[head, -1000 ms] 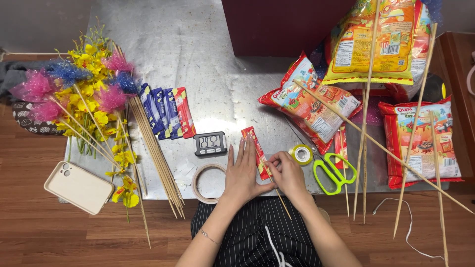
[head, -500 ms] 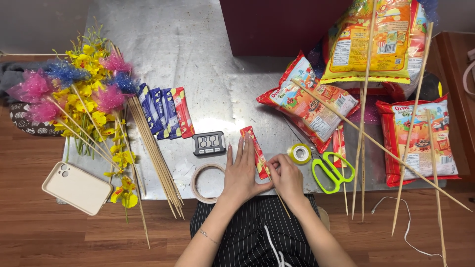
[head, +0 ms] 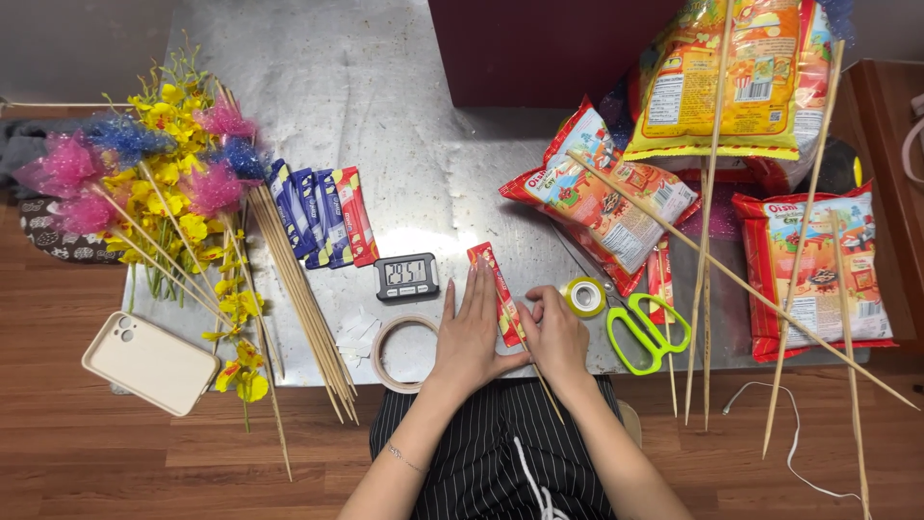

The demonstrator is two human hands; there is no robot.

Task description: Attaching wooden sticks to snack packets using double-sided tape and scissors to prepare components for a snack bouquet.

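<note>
Far to the left of our grip lay a cream phone face down and a bunch of yellow artificial flowers with pink and blue tinsel tufts, then a sheaf of thin bamboo skewers and a fan of glossy blue and red snack sticks. Nearer, a small digital timer stood just above a ring of pale tape. Our left hand lay flat, fingers together, pressing the slim red snack packet against the steel desk; our right hand was pinched shut on the skewer running under that packet. We judged the step to be fixing packet to stick, with the next move calling for tape across the join. Just right of the grip sat a small roll of clear tape and green-handled scissors, then crinkly foil snack bags already mounted on long skewers.
</note>
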